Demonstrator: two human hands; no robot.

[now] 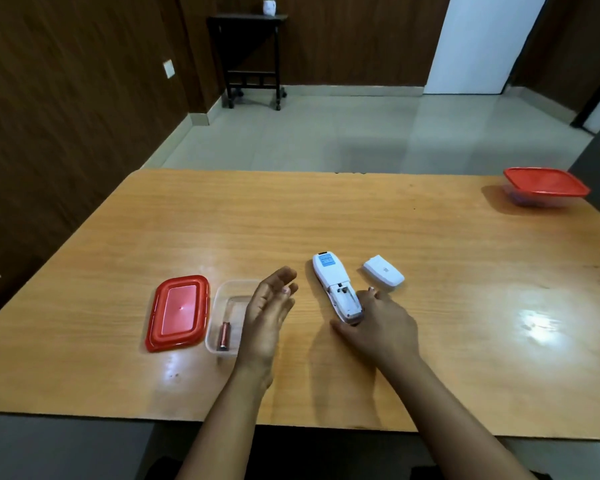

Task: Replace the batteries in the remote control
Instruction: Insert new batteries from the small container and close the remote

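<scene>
A white remote control [336, 287] lies face down on the wooden table [326, 220], its battery compartment open and bare. My right hand [378, 323] grips the remote's near end, thumb on one side and fingers on the other. The white battery cover [383, 273] lies on the table just right of the remote. My left hand [269, 306] hovers with relaxed fingers and holds nothing, between the remote and a clear plastic box [227, 299]. One reddish battery [223, 336] lies in the near end of that box.
The box's red lid [179, 311] lies flat to the left of it. A second clear box with a red lid [546, 185] stands at the table's far right corner. Beyond the table are a tiled floor and a small dark side table [250, 57].
</scene>
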